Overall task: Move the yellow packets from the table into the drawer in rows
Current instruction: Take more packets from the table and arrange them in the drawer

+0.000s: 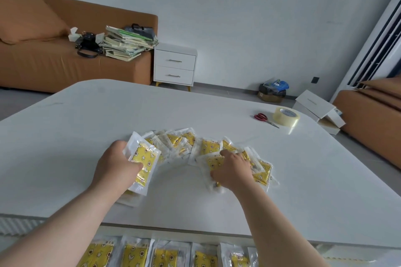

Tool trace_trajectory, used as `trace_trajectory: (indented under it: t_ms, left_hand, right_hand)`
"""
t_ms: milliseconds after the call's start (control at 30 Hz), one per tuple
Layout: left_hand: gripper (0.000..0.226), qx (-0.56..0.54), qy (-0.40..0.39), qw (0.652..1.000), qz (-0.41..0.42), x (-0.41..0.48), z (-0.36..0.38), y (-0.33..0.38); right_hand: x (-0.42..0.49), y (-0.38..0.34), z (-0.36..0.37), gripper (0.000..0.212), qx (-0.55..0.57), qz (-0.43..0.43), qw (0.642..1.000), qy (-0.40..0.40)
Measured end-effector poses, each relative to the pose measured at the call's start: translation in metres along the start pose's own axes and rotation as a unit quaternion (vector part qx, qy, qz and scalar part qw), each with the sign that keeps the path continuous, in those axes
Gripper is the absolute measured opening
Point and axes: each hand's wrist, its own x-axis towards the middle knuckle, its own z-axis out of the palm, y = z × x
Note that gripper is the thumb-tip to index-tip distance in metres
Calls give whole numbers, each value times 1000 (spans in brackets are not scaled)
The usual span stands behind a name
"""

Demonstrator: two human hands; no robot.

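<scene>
A loose pile of yellow packets (188, 143), each a clear sleeve with a yellow printed insert, lay fanned across the white table (152, 110) in front of you. The pile ran left to right, and most packets pointed their long sides roughly away from you.

At the left end of the pile, your left hand (115, 165) gripped a held stack (143, 165) of several packets. The thumb lay across the top face and the fingers were curled underneath. The stack's long axis ran from you towards the pile, tilted slightly right.

At the right end of the pile, your right hand (234, 169) lay palm down on a few overlapping packets. The thumb sat at the near edge of one and the forefinger reached towards the middle of the pile. The other fingers were hidden behind the back of the hand, so it could not be told whether they pinched a packet or only pressed on it.

The right hand was the nearer one to the loose packets. Adding one to the stack would probably mean carrying it leftward along the pile.

Nearer to you than the pile, below the table's edge, the open drawer (338, 254) already held a drawer row (167, 256) of packets side by side.

Beyond the pile to the right lay red scissors (263, 118) and a tape roll (286, 116).
</scene>
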Motion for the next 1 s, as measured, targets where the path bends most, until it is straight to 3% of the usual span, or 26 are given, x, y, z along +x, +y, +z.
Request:
trace_trajectory:
  t_ms: [233,367,500,600,767,1000]
  left_hand:
    - [29,-103,95,990,-19,5,-9,1]
    - [28,-77,101,992,-7,6,-12,-4]
    - [24,-92,108,990,-5,8,-16,-8]
    - [17,-112,102,988,-9,8,-23,-7]
    - [13,-144,103,983,-45,11,-51,-11]
    - [32,-87,4,992,-93,-1,-46,-21]
  right_hand:
    - [4,-1,-1,58,-4,69,998,-4]
    - [5,3,-1,45,26,50,998,10]
    - [0,1,-10,36,129,19,991,23]
    - [-6,-3,-24,26,241,21,970,21]
    - [-18,3,-49,30,398,24,917,11]
    - [-29,34,-74,30,448,34,893,28]
